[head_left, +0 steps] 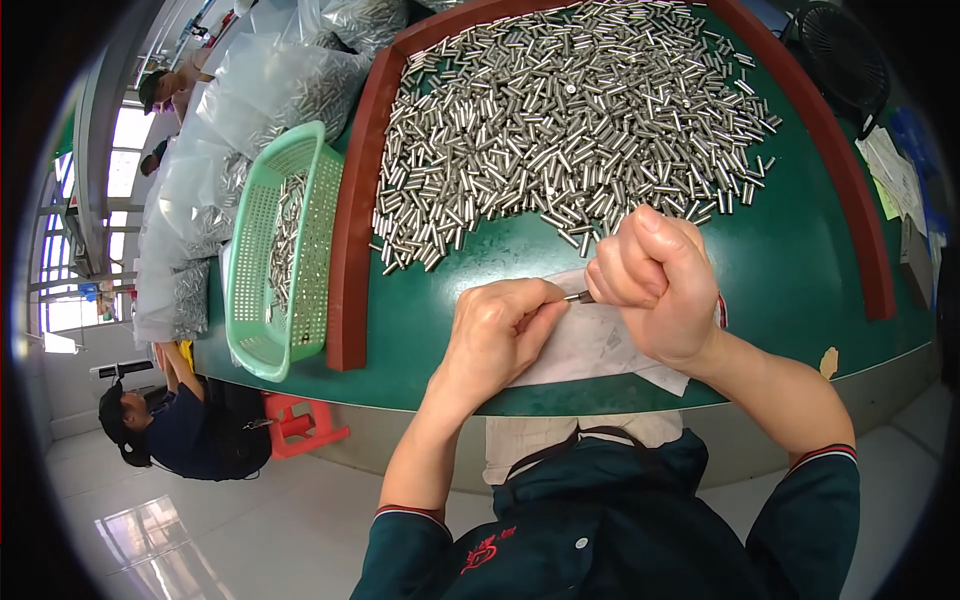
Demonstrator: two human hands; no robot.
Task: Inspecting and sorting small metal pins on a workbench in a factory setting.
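Pinching one small metal pin (578, 297), both hands' grips closed, above green red-rimmed table (800, 270).

You are sitting in a factory sorting or inspection room, at a green worktop (800, 280) edged with a raised red-brown rim (352, 240). A great heap of small metal cylinders (570, 110) lies on that worktop, and just left of the rim stand a green plastic basket (285, 250) and clear bags (270, 90) holding more of them. Further left of the basket, other workers in dark uniforms (180, 425) sit along a pale tiled floor (240, 520).
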